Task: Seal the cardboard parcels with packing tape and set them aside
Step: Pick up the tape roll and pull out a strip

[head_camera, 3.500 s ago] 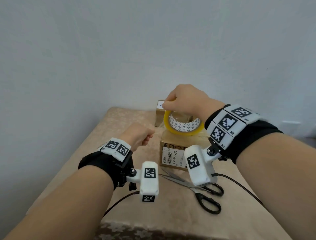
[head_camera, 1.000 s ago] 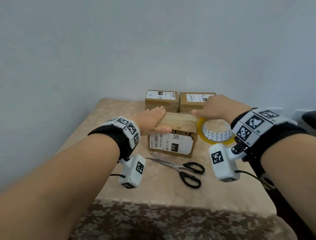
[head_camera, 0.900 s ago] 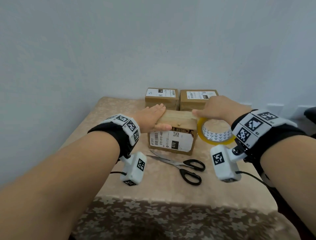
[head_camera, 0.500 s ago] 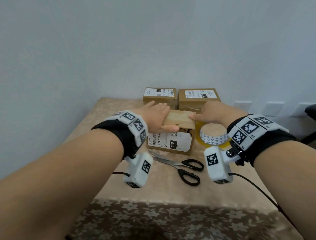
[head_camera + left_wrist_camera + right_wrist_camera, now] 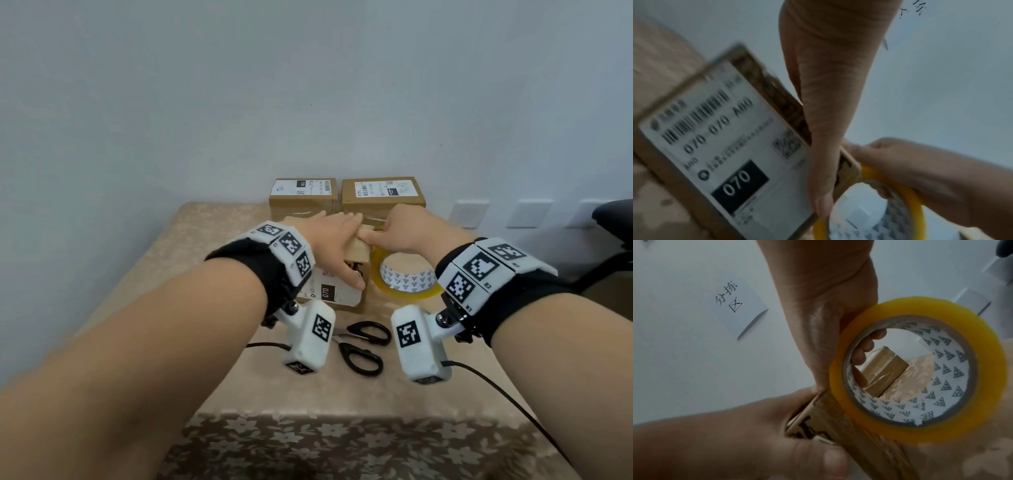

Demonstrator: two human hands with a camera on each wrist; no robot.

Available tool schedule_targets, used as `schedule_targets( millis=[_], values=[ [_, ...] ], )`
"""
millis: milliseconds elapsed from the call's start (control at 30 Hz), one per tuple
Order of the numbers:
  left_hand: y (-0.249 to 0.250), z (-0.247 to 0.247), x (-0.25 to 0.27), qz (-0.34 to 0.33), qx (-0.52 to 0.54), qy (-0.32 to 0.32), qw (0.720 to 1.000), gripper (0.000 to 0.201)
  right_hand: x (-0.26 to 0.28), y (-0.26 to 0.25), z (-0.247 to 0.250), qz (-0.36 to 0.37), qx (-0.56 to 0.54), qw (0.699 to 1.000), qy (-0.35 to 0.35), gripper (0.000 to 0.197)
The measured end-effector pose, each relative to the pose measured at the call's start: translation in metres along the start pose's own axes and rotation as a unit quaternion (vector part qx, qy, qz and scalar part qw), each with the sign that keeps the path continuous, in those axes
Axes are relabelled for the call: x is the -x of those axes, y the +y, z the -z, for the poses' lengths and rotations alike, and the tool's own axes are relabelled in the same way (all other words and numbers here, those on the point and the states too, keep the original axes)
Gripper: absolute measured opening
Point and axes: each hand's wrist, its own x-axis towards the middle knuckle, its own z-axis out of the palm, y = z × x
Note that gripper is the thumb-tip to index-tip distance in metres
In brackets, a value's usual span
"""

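A cardboard parcel [image 5: 337,296] with a white "070" label stands mid-table. My left hand [image 5: 329,240] lies flat on its top, fingers straight, thumb running down the labelled front [image 5: 715,146]. My right hand [image 5: 407,233] grips a yellow-edged roll of packing tape [image 5: 404,294] against the parcel's right end, its thumb on the top edge beside my left fingertips. In the right wrist view my fingers pass through the roll's core [image 5: 941,426], and the parcel's corner [image 5: 838,426] sits below. Any tape laid on the top is hidden by my hands.
Two more labelled parcels [image 5: 303,197] [image 5: 382,195] stand side by side against the wall behind. Black-handled scissors [image 5: 363,346] lie in front of the near parcel. The beige tablecloth [image 5: 219,246] ends close to me. Wall sockets [image 5: 469,214] and a dark chair [image 5: 613,219] are at right.
The roll came down from above the parcel to its right end. My left hand, earlier a fist off to the left, now lies flat on top and has slid right to meet my right thumb.
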Motion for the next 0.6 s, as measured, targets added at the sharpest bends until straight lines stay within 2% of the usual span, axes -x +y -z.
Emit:
schedule_targets(
  millis=[133,200,233,300,367,433,467,533,600],
  values=[
    [0.002,0.000,-0.006,0.001,0.086,0.063,0.994,0.105,0.013,0.019,-0.003,0.004,-0.110,0.991,0.076,0.059],
    [-0.008,-0.001,-0.001,0.015,0.142,0.098,0.985,0.105,0.018,0.027,0.001,-0.002,-0.214,0.967,0.138,0.057],
    [-0.013,-0.002,0.002,0.022,0.178,0.122,0.976,0.108,0.020,0.028,0.007,0.002,-0.275,0.946,0.172,0.056],
    [-0.020,-0.001,0.006,0.026,0.289,0.179,0.940,0.109,0.021,0.020,0.029,0.032,-0.383,0.894,0.232,0.052],
    [-0.022,-0.003,0.006,0.022,0.422,0.230,0.877,0.102,0.021,0.002,0.056,0.064,-0.430,0.861,0.263,0.054],
    [-0.021,-0.012,0.005,0.023,0.520,0.241,0.819,0.097,0.020,-0.020,0.075,0.090,-0.421,0.864,0.263,0.047],
    [-0.021,-0.021,0.004,0.032,0.543,0.236,0.805,0.097,0.018,-0.031,0.079,0.098,-0.400,0.876,0.251,0.043],
    [-0.025,-0.036,0.008,0.046,0.556,0.226,0.799,0.087,0.013,-0.050,0.076,0.102,-0.345,0.907,0.219,0.040],
    [-0.034,-0.038,0.014,0.039,0.546,0.222,0.807,0.081,0.006,-0.066,0.069,0.103,-0.310,0.924,0.200,0.036]
  ],
)
